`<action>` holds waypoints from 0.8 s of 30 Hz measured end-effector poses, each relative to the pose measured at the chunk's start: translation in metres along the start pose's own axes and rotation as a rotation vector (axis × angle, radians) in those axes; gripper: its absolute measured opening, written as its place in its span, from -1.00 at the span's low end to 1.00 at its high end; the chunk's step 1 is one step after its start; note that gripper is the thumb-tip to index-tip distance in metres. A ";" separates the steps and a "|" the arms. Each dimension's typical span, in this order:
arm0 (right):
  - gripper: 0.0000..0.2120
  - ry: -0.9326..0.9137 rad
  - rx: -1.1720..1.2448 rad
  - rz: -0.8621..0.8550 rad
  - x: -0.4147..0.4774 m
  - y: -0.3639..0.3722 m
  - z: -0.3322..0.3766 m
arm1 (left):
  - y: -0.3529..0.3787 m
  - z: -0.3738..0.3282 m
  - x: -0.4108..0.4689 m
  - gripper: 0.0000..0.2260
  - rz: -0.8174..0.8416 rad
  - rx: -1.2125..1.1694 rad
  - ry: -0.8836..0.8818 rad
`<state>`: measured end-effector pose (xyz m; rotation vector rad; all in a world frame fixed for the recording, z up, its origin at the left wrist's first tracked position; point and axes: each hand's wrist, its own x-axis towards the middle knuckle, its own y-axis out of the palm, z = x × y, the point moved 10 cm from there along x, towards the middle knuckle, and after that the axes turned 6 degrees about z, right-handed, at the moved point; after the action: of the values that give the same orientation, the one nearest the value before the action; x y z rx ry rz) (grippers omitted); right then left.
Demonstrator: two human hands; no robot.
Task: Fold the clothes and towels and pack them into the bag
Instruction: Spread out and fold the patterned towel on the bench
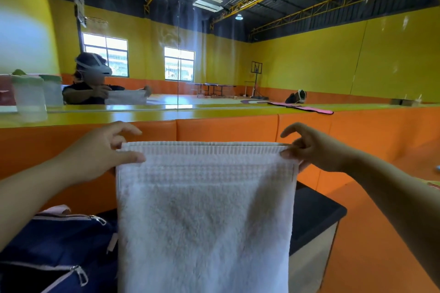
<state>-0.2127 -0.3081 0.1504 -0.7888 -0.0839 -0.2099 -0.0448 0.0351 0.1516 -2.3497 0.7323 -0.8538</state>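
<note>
A white towel (pixel 204 216) hangs straight down in front of me, held up by its top edge. My left hand (pixel 100 150) pinches the top left corner between thumb and fingers. My right hand (pixel 312 150) pinches the top right corner. A navy blue bag (pixel 54 252) with pale pink trim and silver zippers sits at the lower left, partly behind the towel. The towel's lower end runs out of the frame.
A black-topped table (pixel 316 214) stands under and behind the towel. An orange padded wall (pixel 226 129) with a yellow ledge runs across in front. A mirror above it reflects a person wearing a headset. Clear plastic containers (pixel 29 97) stand on the ledge at left.
</note>
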 end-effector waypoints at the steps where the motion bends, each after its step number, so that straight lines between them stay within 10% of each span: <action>1: -0.80 0.017 -0.077 -0.010 0.006 0.002 -0.003 | 0.000 0.002 0.007 -0.74 -0.033 0.108 0.010; 11: -0.79 -0.338 -0.667 -0.630 0.016 -0.039 0.031 | -0.012 -0.043 0.039 -0.58 -0.303 0.579 0.297; 20: -0.87 0.053 -0.324 0.049 -0.035 0.088 -0.120 | 0.127 0.072 -0.078 -0.45 0.373 0.289 0.002; 24: -0.94 0.151 -0.328 0.201 -0.063 0.136 -0.160 | 0.174 0.100 -0.116 -0.89 0.568 0.254 -0.098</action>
<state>-0.2452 -0.3191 -0.0666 -1.0983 0.1765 -0.0917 -0.1035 0.0140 -0.0717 -1.8036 1.1029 -0.5371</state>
